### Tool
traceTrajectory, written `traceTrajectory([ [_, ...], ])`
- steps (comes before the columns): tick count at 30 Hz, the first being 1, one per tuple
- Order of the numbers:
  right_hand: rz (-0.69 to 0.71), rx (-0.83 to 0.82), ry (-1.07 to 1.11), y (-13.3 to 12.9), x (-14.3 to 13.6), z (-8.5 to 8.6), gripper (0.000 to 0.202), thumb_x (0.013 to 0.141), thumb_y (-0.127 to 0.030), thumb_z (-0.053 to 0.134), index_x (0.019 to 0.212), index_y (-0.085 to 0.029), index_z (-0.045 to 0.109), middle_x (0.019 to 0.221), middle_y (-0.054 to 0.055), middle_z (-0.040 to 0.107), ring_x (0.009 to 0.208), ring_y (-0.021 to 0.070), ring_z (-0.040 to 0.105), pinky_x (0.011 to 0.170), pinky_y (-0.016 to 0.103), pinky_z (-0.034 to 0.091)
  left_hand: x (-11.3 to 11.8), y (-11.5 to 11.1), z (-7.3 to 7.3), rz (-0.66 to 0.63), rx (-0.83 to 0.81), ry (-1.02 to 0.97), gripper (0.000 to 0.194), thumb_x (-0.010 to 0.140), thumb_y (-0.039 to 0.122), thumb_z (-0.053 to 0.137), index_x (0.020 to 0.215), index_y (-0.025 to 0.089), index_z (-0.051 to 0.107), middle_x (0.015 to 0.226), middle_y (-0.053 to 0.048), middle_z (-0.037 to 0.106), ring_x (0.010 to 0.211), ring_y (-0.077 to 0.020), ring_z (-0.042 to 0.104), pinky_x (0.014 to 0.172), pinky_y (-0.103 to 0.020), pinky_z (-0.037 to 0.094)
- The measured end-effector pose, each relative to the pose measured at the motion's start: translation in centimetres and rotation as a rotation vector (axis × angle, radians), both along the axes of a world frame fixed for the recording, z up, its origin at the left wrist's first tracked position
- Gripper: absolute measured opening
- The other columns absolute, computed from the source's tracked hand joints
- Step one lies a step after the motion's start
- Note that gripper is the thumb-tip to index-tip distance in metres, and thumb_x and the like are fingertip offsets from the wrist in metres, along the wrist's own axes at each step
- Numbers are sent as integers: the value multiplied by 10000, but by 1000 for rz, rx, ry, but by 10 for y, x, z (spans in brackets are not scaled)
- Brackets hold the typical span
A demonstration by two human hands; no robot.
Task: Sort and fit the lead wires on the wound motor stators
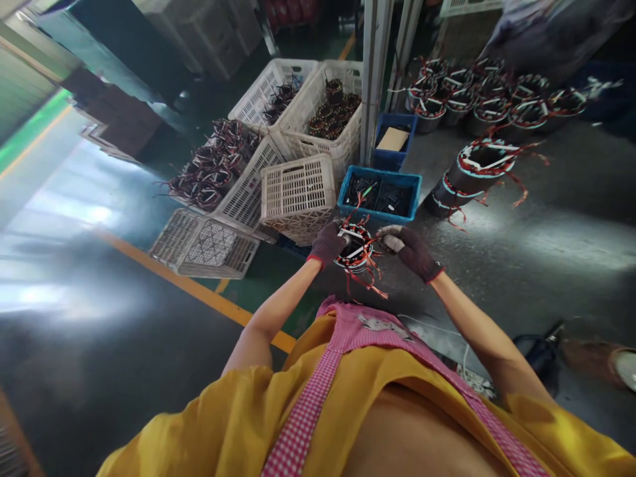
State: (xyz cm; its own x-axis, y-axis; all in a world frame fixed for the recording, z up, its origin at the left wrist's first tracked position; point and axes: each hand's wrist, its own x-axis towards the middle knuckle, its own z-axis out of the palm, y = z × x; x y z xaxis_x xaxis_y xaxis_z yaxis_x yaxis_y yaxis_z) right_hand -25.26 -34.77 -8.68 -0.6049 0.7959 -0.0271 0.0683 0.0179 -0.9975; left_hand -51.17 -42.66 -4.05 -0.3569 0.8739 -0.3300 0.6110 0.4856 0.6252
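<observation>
In front of me stands a round motor stator [354, 246], a dark ring with white strips inside and loose red wire ends around its rim. My left hand [328, 244], in a dark glove, grips its left side with the thumb at the rim. To the right of the ring, my gloved right hand [405, 248] has its thumb and fingers pinched together on red lead wires [375, 240] that run from the stator. Just behind the stator sits a blue tray [416, 211] holding black sleeve-like pieces and a small green item.
White plastic crates [248, 192] with wound parts stand at the left, one upturned crate [298, 192] nearer. Two stacked stators [450, 189] stand at the right, with several more [489, 109] behind. A metal post [373, 86] rises behind the tray.
</observation>
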Motion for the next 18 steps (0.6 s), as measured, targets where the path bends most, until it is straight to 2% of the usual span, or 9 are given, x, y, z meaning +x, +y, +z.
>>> traceTrajectory([
  [3, -10, -83, 24, -4, -1, -4, 575, 954, -786, 829, 1195, -264, 827, 989, 55, 828, 804, 218, 725, 715, 353, 625, -1, 1, -3, -4, -5, -29, 605, 919, 89, 702, 1506, 190, 810, 1410, -118, 861, 1336, -318, 797, 1215, -409, 615],
  [7, -25, -172, 50, -1, 11, -9, 637, 893, -821, 885, 1215, -278, 801, 998, 51, 829, 789, 218, 738, 685, 350, 624, -1, 1, -8, 18, 6, -34, 644, 921, 89, 707, 1549, 204, 791, 1426, -107, 860, 1349, -312, 795, 1241, -419, 608],
  [12, -10, -150, 41, -1, 9, -8, 634, 921, -876, 831, 1134, -283, 759, 937, 56, 802, 735, 221, 715, 654, 368, 626, 0, 0, -6, 34, -4, -13, 620, 935, 115, 744, 1539, 239, 809, 1443, -95, 859, 1369, -319, 792, 1224, -408, 609],
  [18, 22, -58, -30, -2, -8, 3, 543, 961, -814, 813, 1110, -293, 776, 986, 74, 822, 856, 261, 793, 745, 404, 702, 2, 2, 3, 41, -48, 9, 655, 952, 107, 727, 1599, 203, 769, 1473, -122, 847, 1381, -330, 785, 1195, -394, 616],
])
